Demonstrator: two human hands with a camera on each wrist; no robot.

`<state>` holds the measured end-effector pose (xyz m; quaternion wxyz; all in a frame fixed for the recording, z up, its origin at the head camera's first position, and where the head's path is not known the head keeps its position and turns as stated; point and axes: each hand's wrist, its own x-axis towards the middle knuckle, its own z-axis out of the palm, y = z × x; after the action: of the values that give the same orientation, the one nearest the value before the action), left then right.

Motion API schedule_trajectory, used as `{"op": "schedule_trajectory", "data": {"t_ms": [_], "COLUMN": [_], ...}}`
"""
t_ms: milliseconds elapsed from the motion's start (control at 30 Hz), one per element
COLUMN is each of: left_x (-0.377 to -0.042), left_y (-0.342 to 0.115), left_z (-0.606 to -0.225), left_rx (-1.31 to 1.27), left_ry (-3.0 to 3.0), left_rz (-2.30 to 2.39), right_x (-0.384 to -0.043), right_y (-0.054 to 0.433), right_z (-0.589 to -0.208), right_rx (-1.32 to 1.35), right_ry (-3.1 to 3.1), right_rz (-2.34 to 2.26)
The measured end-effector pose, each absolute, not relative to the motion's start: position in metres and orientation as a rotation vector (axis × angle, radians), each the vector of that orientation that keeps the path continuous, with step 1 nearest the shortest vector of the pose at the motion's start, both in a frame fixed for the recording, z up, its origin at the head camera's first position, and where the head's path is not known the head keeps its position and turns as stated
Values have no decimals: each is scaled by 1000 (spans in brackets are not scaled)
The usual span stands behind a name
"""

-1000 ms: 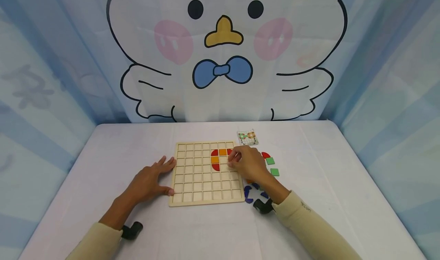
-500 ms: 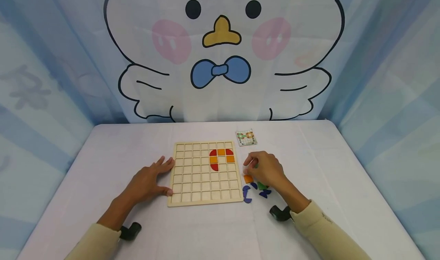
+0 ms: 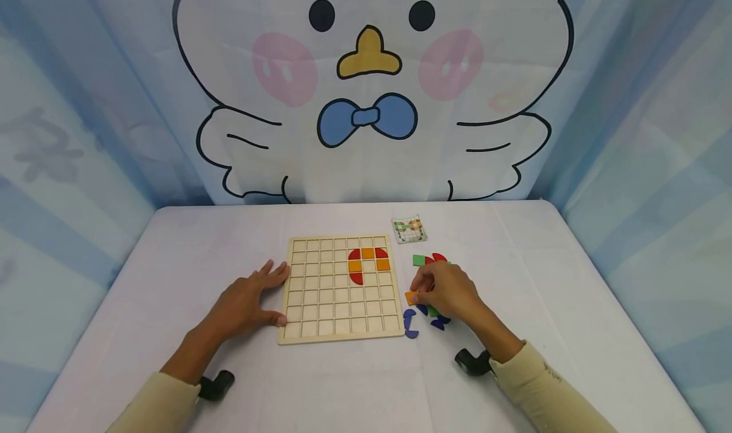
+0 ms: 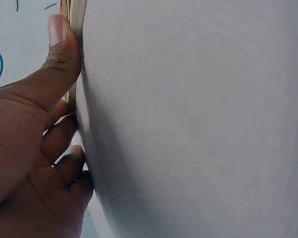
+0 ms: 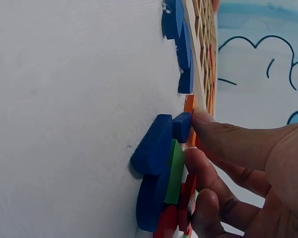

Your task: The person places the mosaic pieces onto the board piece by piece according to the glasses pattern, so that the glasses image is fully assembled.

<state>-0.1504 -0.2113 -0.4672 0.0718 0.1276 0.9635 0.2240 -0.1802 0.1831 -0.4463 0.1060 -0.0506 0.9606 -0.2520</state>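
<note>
My left hand [image 3: 246,306] rests on the left edge of a wooden grid board [image 3: 320,293], fingers spread and the thumb against its side. The left wrist view shows that thumb [image 4: 59,42] on the board's edge. On the grid, red quarter-round pieces [image 3: 356,278] and orange squares [image 3: 383,265] form an arch at the upper right. Beside the board, my right hand [image 3: 448,287] pinches a loose orange square tile [image 3: 410,297]. Its thumb lies on the tile [image 5: 189,104] in the right wrist view; the index fingertip is partly hidden.
Blue curved pieces [image 3: 409,322] lie along the board's right edge. Under and behind the right hand are a green piece [image 5: 175,171], a green square [image 3: 419,260] and red pieces [image 3: 439,257]. A small pattern card [image 3: 409,229] lies beyond the board's upper right corner.
My right hand has left the board's upper right, where an orange square now shows under the red corner, and moved right and down to the loose orange tile. The left hand stays put.
</note>
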Motion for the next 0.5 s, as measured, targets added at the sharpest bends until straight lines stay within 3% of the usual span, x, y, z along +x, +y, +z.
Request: {"op": "schedule_trajectory", "data": {"t_ms": [500], "left_x": [-150], "left_y": [-211], "left_z": [-466], "left_rx": [385], "left_ry": [2894], "left_rz": [682], "right_x": [-178], "right_y": [180], "right_z": [-444], "right_rx": [-197], "right_ry": [2856], "right_rz": [-800]}}
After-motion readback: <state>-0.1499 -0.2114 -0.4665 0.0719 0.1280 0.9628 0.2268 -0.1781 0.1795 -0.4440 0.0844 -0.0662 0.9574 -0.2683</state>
